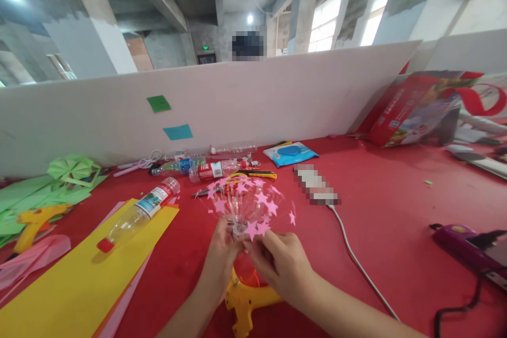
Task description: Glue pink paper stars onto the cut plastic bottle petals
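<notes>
A clear plastic bottle piece (238, 224), cut into thin strips that spread out like a flower, is between my hands. Small pink paper stars (261, 198) sit along the strip ends. My left hand (221, 256) is closed around its narrow base on the left. On the near right side, my right hand (283, 264) is closed in a pinch at a pink star on the rim; its fingertips are partly hidden. Below my hands, a yellow glue gun (246, 303) lies on the red table (376, 211), partly covered by my right hand.
At left, a clear bottle (138, 214) lies on yellow paper (75, 274), near another yellow glue gun (37, 222) and green paper (19, 198). Behind are bottles, a utility knife (259, 174) and a wipes pack (291, 153). A cabled phone-like item (317, 185) and purple tool (461, 243) lie right.
</notes>
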The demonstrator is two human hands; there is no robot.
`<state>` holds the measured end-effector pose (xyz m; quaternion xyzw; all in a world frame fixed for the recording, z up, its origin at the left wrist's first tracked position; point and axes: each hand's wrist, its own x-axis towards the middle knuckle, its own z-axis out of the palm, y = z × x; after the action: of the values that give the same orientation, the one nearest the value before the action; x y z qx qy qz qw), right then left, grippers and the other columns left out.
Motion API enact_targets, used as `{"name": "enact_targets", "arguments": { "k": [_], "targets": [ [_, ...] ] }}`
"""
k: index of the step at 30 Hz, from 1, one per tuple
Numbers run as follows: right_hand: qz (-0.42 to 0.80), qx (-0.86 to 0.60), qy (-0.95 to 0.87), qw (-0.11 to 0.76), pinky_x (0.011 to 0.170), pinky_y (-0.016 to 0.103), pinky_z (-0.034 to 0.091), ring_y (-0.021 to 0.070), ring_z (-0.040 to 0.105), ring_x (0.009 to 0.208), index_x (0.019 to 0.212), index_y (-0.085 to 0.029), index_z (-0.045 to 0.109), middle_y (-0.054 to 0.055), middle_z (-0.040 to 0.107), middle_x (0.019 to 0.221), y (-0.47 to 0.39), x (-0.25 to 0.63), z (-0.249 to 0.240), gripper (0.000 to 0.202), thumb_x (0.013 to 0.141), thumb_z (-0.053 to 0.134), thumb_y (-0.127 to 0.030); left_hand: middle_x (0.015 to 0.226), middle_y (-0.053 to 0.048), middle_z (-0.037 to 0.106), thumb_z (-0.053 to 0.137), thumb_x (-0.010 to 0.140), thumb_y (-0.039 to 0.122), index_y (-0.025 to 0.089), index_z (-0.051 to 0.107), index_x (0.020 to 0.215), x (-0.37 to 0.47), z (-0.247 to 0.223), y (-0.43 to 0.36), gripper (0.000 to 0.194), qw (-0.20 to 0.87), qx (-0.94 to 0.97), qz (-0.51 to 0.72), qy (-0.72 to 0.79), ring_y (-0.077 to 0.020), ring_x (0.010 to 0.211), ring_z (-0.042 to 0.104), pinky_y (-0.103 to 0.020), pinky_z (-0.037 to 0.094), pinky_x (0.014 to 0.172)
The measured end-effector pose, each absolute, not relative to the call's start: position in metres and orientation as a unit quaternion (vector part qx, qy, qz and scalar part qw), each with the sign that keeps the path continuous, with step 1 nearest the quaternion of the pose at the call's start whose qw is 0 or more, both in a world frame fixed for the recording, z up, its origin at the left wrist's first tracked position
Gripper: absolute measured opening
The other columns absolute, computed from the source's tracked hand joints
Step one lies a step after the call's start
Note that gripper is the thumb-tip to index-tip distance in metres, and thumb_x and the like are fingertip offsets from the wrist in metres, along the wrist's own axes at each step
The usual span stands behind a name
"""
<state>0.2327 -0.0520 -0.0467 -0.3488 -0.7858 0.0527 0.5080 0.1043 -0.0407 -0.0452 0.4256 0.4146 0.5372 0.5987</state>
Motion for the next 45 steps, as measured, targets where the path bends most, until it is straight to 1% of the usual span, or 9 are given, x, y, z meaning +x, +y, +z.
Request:
{"name": "enact_targets", "arguments": {
  "k": [7, 15, 19, 22, 24, 27, 33, 40, 45],
  "targets": [
    [0.058, -0.343, -0.787, 0.509, 0.042, 0.021, 0.023, 0.0067, 0.029, 0.041, 0.066, -0.022, 0.037, -0.008, 0.04, 0.049, -0.052, 0.234, -0.048, 0.024, 0.087, 0.044, -0.014, 0.089, -0.003, 0.069, 0.075, 0.063, 0.036, 0.02, 0.061, 0.093, 0.104, -0.044, -0.043, 0.037, 0.655, 0.354, 0.557, 0.367, -0.0201, 0.088, 0.065, -0.029, 0.049, 0.079],
    [0.051, -0.343, -0.784, 0.515, 0.042, 0.021, 0.024, 0.0059, 0.033, 0.04, 0.065, -0.021, 0.038, -0.007, 0.043, 0.049, -0.052, 0.236, -0.043, 0.025, 0.088, 0.044, -0.013, 0.074, 0.001, 0.065, 0.072, 0.068, 0.036, 0.02, 0.061, 0.087, 0.107, -0.047, -0.042, 0.027, 0.652, 0.364, 0.54, 0.388, -0.0136, 0.069, 0.062, -0.023, 0.048, 0.065],
    [0.09, -0.334, -0.796, 0.497, 0.043, 0.02, 0.028, 0.0068, 0.037, 0.041, 0.084, -0.02, 0.051, -0.007, 0.048, 0.051, -0.053, 0.237, -0.041, 0.012, 0.087, 0.042, -0.012, 0.075, -0.001, 0.066, 0.073, 0.065, 0.033, 0.021, 0.06, 0.082, 0.108, -0.045, -0.042, 0.025, 0.647, 0.381, 0.533, 0.391, -0.016, 0.07, 0.063, -0.024, 0.048, 0.063],
    [0.103, -0.321, -0.806, 0.487, 0.043, 0.018, 0.031, 0.0068, 0.04, 0.041, 0.096, -0.02, 0.053, -0.006, 0.051, 0.053, -0.053, 0.236, -0.042, 0.017, 0.087, 0.041, -0.012, 0.082, -0.003, 0.069, 0.07, 0.068, 0.032, 0.022, 0.06, 0.084, 0.107, -0.045, -0.042, 0.021, 0.643, 0.401, 0.525, 0.388, -0.0178, 0.075, 0.065, -0.024, 0.048, 0.063],
    [0.093, -0.336, -0.792, 0.501, 0.041, 0.018, 0.029, 0.0062, 0.038, 0.039, 0.084, -0.02, 0.051, -0.007, 0.05, 0.051, -0.053, 0.236, -0.043, 0.011, 0.088, 0.043, -0.015, 0.085, -0.003, 0.069, 0.069, 0.07, 0.036, 0.022, 0.06, 0.087, 0.107, -0.046, -0.041, 0.024, 0.641, 0.395, 0.526, 0.395, -0.0177, 0.076, 0.065, -0.025, 0.049, 0.066],
    [0.064, -0.377, -0.758, 0.529, 0.039, 0.018, 0.025, 0.0051, 0.036, 0.037, 0.069, -0.021, 0.042, -0.007, 0.047, 0.047, -0.051, 0.237, -0.044, 0.022, 0.09, 0.046, -0.019, 0.089, -0.005, 0.07, 0.071, 0.069, 0.04, 0.02, 0.059, 0.089, 0.107, -0.048, -0.04, 0.031, 0.651, 0.386, 0.523, 0.392, -0.0174, 0.077, 0.066, -0.027, 0.05, 0.07],
    [0.049, -0.395, -0.733, 0.552, 0.036, 0.017, 0.023, 0.004, 0.031, 0.034, 0.063, -0.022, 0.035, -0.009, 0.04, 0.043, -0.05, 0.236, -0.04, 0.029, 0.09, 0.048, -0.023, 0.091, -0.006, 0.07, 0.071, 0.073, 0.039, 0.018, 0.057, 0.092, 0.106, -0.048, -0.041, 0.031, 0.675, 0.393, 0.511, 0.36, -0.0183, 0.085, 0.067, -0.027, 0.05, 0.076],
    [0.14, -0.374, -0.753, 0.522, 0.043, 0.018, 0.035, 0.0064, 0.048, 0.041, 0.071, -0.018, 0.055, -0.003, 0.057, 0.052, -0.055, 0.242, -0.035, 0.027, 0.093, 0.043, -0.028, 0.086, -0.004, 0.07, 0.071, 0.072, 0.038, 0.018, 0.058, 0.091, 0.107, -0.047, -0.041, 0.03, 0.661, 0.396, 0.517, 0.374, -0.0165, 0.078, 0.067, -0.026, 0.051, 0.072],
    [0.13, -0.337, -0.772, 0.522, 0.044, 0.018, 0.037, 0.0071, 0.047, 0.041, 0.081, -0.017, 0.059, -0.003, 0.057, 0.052, -0.057, 0.241, -0.032, 0.02, 0.092, 0.045, -0.027, 0.085, -0.004, 0.07, 0.074, 0.069, 0.037, 0.018, 0.06, 0.092, 0.106, -0.044, -0.041, 0.032, 0.65, 0.387, 0.53, 0.383, -0.0159, 0.076, 0.067, -0.025, 0.05, 0.069]
  ]
}}
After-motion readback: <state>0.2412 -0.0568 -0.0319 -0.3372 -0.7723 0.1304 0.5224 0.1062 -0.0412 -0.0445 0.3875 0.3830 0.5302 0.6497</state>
